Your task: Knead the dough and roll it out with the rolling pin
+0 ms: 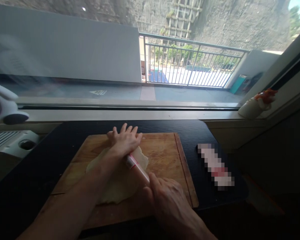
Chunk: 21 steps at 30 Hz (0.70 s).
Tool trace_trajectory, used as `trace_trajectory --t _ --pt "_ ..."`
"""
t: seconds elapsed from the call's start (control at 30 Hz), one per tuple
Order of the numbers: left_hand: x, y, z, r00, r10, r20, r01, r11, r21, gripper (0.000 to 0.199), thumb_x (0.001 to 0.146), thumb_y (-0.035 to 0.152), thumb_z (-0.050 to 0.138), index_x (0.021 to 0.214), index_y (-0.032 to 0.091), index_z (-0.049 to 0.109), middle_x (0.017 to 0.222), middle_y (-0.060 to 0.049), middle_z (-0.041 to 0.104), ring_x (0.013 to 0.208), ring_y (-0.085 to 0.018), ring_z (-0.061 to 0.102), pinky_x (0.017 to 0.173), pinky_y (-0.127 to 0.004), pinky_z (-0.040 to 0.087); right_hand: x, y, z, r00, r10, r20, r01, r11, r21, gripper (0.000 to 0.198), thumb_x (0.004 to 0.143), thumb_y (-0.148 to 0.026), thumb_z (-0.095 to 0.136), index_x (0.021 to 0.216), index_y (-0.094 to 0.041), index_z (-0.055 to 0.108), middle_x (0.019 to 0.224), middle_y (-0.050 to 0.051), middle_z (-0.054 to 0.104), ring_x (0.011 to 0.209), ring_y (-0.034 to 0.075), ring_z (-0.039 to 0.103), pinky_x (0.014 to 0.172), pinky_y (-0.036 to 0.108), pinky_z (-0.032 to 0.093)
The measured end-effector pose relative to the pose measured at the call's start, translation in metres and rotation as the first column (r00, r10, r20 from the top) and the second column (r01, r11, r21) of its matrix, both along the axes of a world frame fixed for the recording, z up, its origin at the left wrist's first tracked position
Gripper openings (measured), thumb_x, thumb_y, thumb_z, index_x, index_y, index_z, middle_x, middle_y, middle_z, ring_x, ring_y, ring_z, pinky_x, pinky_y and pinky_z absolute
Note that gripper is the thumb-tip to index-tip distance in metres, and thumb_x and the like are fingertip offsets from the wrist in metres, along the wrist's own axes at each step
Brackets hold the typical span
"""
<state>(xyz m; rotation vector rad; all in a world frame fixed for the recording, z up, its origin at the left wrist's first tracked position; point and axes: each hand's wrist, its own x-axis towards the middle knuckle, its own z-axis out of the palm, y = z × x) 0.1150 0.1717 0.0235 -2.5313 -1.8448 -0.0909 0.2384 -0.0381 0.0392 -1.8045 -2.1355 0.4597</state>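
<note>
A thin, uneven sheet of pale dough [120,190] lies on a wooden cutting board [162,156]. Across the dough, slanting from far left to near right, is a rolling pin [137,169] with a shiny surface and red-and-white printing. My left hand [125,141] rests palm down over its far end, fingers stretched out and spread above the board's far edge. My right hand [168,196] has its fingers curled around the near end. Both ends of the pin are covered by my hands, and my left forearm hides part of the dough.
The board stands on a black table [190,133] against a window sill [100,115]. A pixelated long object [216,166] lies right of the board. At the left are a white fan-like device [2,103] and a white slatted appliance [12,143]. A figurine [256,105] sits on the sill.
</note>
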Motion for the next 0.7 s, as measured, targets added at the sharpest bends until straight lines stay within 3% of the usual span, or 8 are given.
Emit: trace_trajectory --t 0.07,0.13,0.23,0.33,0.43,0.53,0.7 --pt "0.015 0.006 0.001 0.999 -0.04 0.024 0.04 0.999 0.004 0.055 0.089 0.048 0.025 0.134 0.022 0.045 0.14 -0.006 0.046 0.138 -0.028 0.021 0.108 -0.061 0.008 0.0 -0.001 0.001 0.999 -0.04 0.035 0.039 0.999 0.021 0.02 0.092 -0.028 0.039 0.107 -0.019 0.048 0.08 0.002 0.063 0.074 0.019 0.061 0.068 0.03 0.041" --pt "0.009 0.003 0.002 0.998 -0.044 0.037 0.044 0.999 0.015 0.054 0.09 0.047 0.024 0.133 0.022 0.046 0.139 -0.005 0.047 0.138 -0.027 0.021 0.108 -0.06 0.007 -0.005 -0.002 0.001 0.999 -0.021 0.04 0.02 0.999 0.03 0.025 0.09 -0.028 0.042 0.112 -0.018 0.047 0.082 0.003 0.063 0.076 0.02 0.061 0.07 0.03 0.042" --pt "-0.032 -0.017 0.0 1.0 -0.002 0.025 0.001 1.0 0.031 0.053 0.091 0.043 0.022 0.132 0.02 0.047 0.14 -0.005 0.046 0.139 -0.027 0.02 0.109 -0.059 0.008 -0.02 -0.002 -0.002 0.996 0.092 0.024 -0.092 0.995 0.033 0.038 0.086 -0.025 0.046 0.123 -0.016 0.042 0.086 0.005 0.063 0.078 0.02 0.061 0.07 0.03 0.044" --pt "-0.084 -0.045 -0.003 0.998 0.064 0.007 -0.064 0.996 0.055 0.055 0.092 0.038 0.02 0.136 0.015 0.043 0.148 -0.006 0.033 0.14 -0.025 0.016 0.112 -0.051 0.013 -0.034 -0.001 -0.005 0.979 0.204 0.03 -0.205 0.978 0.035 0.049 0.083 -0.021 0.045 0.131 -0.015 0.034 0.089 0.007 0.063 0.075 0.02 0.061 0.066 0.03 0.046" --pt "-0.106 -0.058 -0.003 0.994 0.106 0.005 -0.106 0.993 0.052 0.057 0.092 0.036 0.019 0.14 0.009 0.034 0.152 -0.009 0.023 0.141 -0.024 0.014 0.113 -0.046 0.016 -0.036 0.0 -0.007 0.97 0.245 0.0 -0.245 0.969 0.025 0.05 0.083 -0.02 0.045 0.132 -0.015 0.033 0.089 0.006 0.064 0.074 0.021 0.061 0.065 0.031 0.047" --pt "-0.082 -0.044 0.001 0.998 0.056 0.006 -0.056 0.998 0.016 0.057 0.092 0.036 0.02 0.136 0.007 0.041 0.148 -0.012 0.031 0.14 -0.026 0.016 0.113 -0.049 0.013 -0.025 -0.001 -0.008 0.98 0.192 -0.052 -0.193 0.981 0.002 0.043 0.084 -0.023 0.045 0.126 -0.016 0.039 0.089 0.005 0.065 0.077 0.021 0.063 0.068 0.031 0.048" --pt "0.003 -0.003 0.003 0.995 -0.075 0.06 0.074 0.997 0.008 0.052 0.091 0.043 0.026 0.126 0.015 0.052 0.137 -0.009 0.049 0.137 -0.026 0.026 0.111 -0.054 0.01 -0.003 -0.007 -0.012 0.998 0.033 0.052 -0.033 0.999 0.015 0.04 0.089 -0.024 0.039 0.127 -0.015 0.039 0.087 0.008 0.066 0.074 0.022 0.065 0.066 0.032 0.048"
